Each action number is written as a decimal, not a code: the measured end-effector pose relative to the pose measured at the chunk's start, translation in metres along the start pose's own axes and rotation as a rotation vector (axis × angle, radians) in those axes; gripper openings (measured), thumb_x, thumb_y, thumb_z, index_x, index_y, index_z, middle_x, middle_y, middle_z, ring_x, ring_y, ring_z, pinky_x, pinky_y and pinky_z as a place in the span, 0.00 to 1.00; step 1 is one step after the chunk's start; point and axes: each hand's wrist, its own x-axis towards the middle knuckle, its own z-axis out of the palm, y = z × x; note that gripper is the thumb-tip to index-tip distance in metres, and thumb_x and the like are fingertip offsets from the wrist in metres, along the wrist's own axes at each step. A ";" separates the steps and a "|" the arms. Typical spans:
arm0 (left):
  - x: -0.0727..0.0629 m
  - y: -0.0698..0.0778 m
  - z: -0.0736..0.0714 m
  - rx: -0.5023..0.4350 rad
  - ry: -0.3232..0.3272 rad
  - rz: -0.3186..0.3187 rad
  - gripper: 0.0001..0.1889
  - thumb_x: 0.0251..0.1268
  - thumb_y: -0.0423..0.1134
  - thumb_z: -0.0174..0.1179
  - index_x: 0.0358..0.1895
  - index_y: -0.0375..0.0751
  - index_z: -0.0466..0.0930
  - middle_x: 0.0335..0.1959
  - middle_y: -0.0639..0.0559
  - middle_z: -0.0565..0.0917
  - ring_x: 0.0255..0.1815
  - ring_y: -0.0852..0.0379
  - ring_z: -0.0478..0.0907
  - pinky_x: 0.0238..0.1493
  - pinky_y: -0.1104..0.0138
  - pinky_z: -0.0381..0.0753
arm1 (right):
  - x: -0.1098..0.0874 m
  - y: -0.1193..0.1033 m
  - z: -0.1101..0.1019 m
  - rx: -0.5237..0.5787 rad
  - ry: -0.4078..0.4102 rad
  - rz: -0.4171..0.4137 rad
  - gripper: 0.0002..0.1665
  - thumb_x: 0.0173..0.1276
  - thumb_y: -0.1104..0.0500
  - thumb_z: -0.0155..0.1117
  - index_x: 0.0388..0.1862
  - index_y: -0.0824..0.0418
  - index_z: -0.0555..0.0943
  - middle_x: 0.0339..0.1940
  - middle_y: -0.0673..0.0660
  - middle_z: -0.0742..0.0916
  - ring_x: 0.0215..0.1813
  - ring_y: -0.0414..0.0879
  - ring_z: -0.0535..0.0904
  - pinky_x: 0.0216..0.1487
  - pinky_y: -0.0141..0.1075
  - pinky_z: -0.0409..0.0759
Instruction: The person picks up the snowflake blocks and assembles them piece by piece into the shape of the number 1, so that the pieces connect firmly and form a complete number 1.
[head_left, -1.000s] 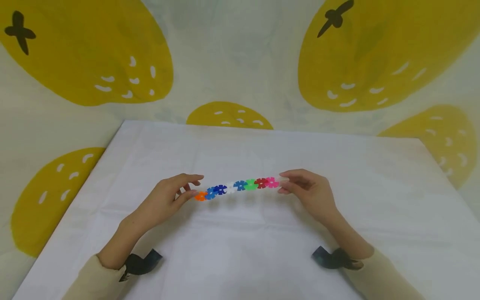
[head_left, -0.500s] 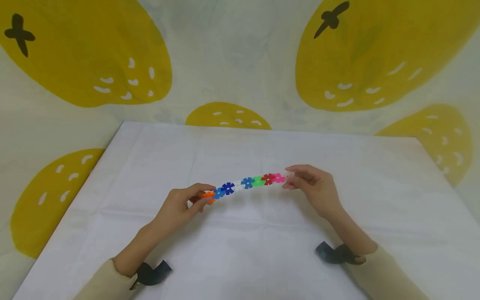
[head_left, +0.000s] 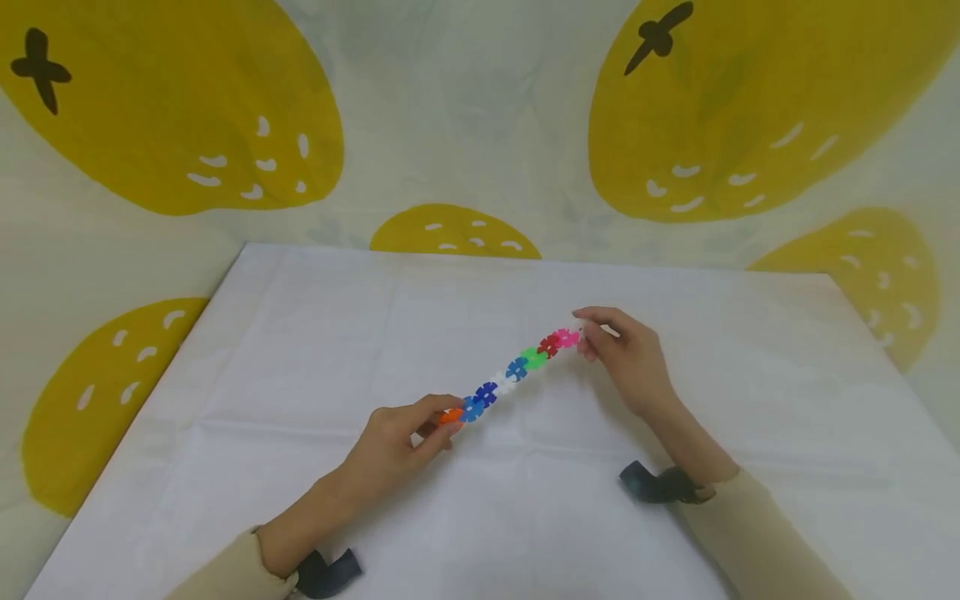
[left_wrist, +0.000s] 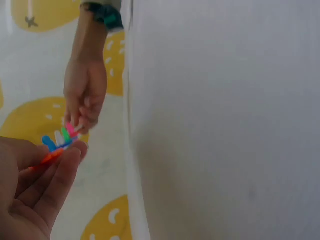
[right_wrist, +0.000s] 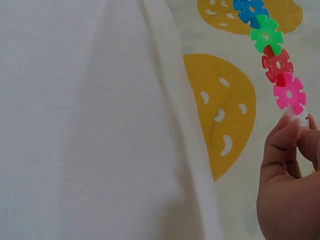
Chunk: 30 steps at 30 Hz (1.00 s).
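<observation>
A chain of interlocking plastic snowflake discs point(head_left: 517, 368) stretches between my two hands, slanting up to the right in the head view. My left hand point(head_left: 397, 437) pinches the orange disc point(head_left: 451, 416) at its lower end between thumb and fingers. At the upper end my right hand point(head_left: 630, 358) pinches a whitish disc, mostly hidden by the fingertips, beside the pink disc point(right_wrist: 290, 94). Between them run light blue, dark blue, white, blue, green point(right_wrist: 266, 35) and red point(right_wrist: 277, 65) discs. In the left wrist view the chain appears nearly end-on, past the left fingertips.
Below the hands spreads a table covered with a creased white cloth point(head_left: 450, 517). Behind and beside it hangs a pale backdrop point(head_left: 465, 108) printed with large yellow fruit shapes. A dark strapped device point(head_left: 660, 483) sits at the right wrist, and a similar one point(head_left: 327, 573) at the left.
My left hand has moved right and toward the front edge, its grip closing around the orange end. My right hand has risen slightly, so the chain now slopes more steeply.
</observation>
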 end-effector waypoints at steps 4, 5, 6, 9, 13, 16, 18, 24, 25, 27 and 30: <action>0.000 0.006 0.007 0.051 0.005 0.011 0.19 0.54 0.23 0.66 0.49 0.38 0.77 0.31 0.47 0.87 0.27 0.65 0.83 0.30 0.78 0.78 | 0.009 0.015 0.004 0.026 -0.007 0.074 0.15 0.72 0.55 0.58 0.55 0.56 0.80 0.40 0.57 0.81 0.33 0.49 0.79 0.41 0.29 0.80; 0.001 0.008 0.008 0.060 0.008 0.020 0.20 0.52 0.22 0.67 0.49 0.38 0.76 0.32 0.47 0.87 0.27 0.64 0.82 0.31 0.78 0.78 | 0.010 0.016 0.005 0.029 -0.018 0.085 0.16 0.72 0.54 0.58 0.55 0.57 0.80 0.41 0.57 0.81 0.34 0.49 0.79 0.41 0.29 0.80; 0.001 0.009 0.008 0.070 0.005 0.023 0.21 0.51 0.22 0.67 0.49 0.39 0.76 0.33 0.48 0.86 0.27 0.65 0.82 0.31 0.78 0.78 | 0.012 0.017 0.006 0.023 -0.028 0.095 0.17 0.72 0.53 0.58 0.56 0.57 0.79 0.42 0.56 0.81 0.35 0.49 0.79 0.41 0.29 0.80; 0.002 0.014 0.011 0.094 -0.007 0.041 0.20 0.52 0.25 0.68 0.48 0.40 0.76 0.31 0.52 0.85 0.24 0.68 0.77 0.29 0.80 0.75 | 0.017 0.019 0.009 0.011 -0.052 0.119 0.19 0.71 0.50 0.58 0.57 0.56 0.78 0.46 0.55 0.81 0.38 0.49 0.79 0.42 0.29 0.80; 0.003 0.017 0.016 0.136 -0.049 0.054 0.17 0.55 0.32 0.68 0.48 0.40 0.77 0.29 0.56 0.83 0.23 0.69 0.73 0.31 0.80 0.75 | 0.025 0.022 0.014 -0.026 -0.062 0.127 0.20 0.70 0.46 0.59 0.57 0.53 0.79 0.47 0.52 0.81 0.39 0.48 0.79 0.41 0.29 0.80; 0.005 0.018 0.020 0.152 -0.082 0.069 0.16 0.55 0.35 0.68 0.46 0.39 0.77 0.28 0.58 0.81 0.25 0.69 0.73 0.34 0.81 0.74 | 0.031 0.024 0.020 -0.022 -0.084 0.137 0.21 0.70 0.45 0.59 0.56 0.53 0.78 0.48 0.53 0.81 0.39 0.49 0.78 0.42 0.31 0.79; 0.006 0.018 0.023 0.161 -0.085 0.101 0.16 0.53 0.35 0.70 0.44 0.38 0.77 0.26 0.58 0.78 0.25 0.68 0.71 0.34 0.82 0.73 | 0.036 0.024 0.025 -0.005 -0.096 0.154 0.22 0.69 0.45 0.60 0.56 0.55 0.78 0.47 0.54 0.80 0.40 0.50 0.78 0.42 0.32 0.79; 0.009 0.017 0.030 0.180 -0.060 0.164 0.17 0.49 0.33 0.72 0.42 0.36 0.77 0.24 0.57 0.76 0.25 0.66 0.71 0.33 0.81 0.72 | 0.046 0.025 0.036 0.015 -0.110 0.216 0.25 0.68 0.44 0.61 0.57 0.57 0.77 0.45 0.54 0.81 0.41 0.50 0.78 0.41 0.32 0.80; 0.009 0.017 0.030 0.187 -0.059 0.167 0.17 0.49 0.34 0.72 0.42 0.36 0.77 0.25 0.57 0.78 0.26 0.66 0.73 0.35 0.80 0.73 | 0.047 0.025 0.037 0.028 -0.115 0.215 0.25 0.68 0.44 0.61 0.58 0.57 0.76 0.45 0.54 0.82 0.42 0.49 0.78 0.41 0.32 0.80; 0.010 0.017 0.030 0.222 -0.061 0.178 0.16 0.51 0.35 0.71 0.42 0.36 0.78 0.27 0.56 0.80 0.28 0.65 0.76 0.37 0.79 0.75 | 0.050 0.026 0.040 0.085 -0.128 0.207 0.24 0.69 0.47 0.61 0.58 0.59 0.76 0.46 0.54 0.84 0.44 0.48 0.79 0.42 0.32 0.80; 0.012 0.017 0.031 0.261 -0.072 0.184 0.15 0.54 0.37 0.70 0.42 0.37 0.78 0.28 0.55 0.81 0.31 0.63 0.79 0.39 0.77 0.76 | 0.055 0.027 0.044 0.173 -0.146 0.191 0.24 0.69 0.51 0.62 0.59 0.64 0.75 0.48 0.56 0.86 0.47 0.45 0.81 0.42 0.32 0.80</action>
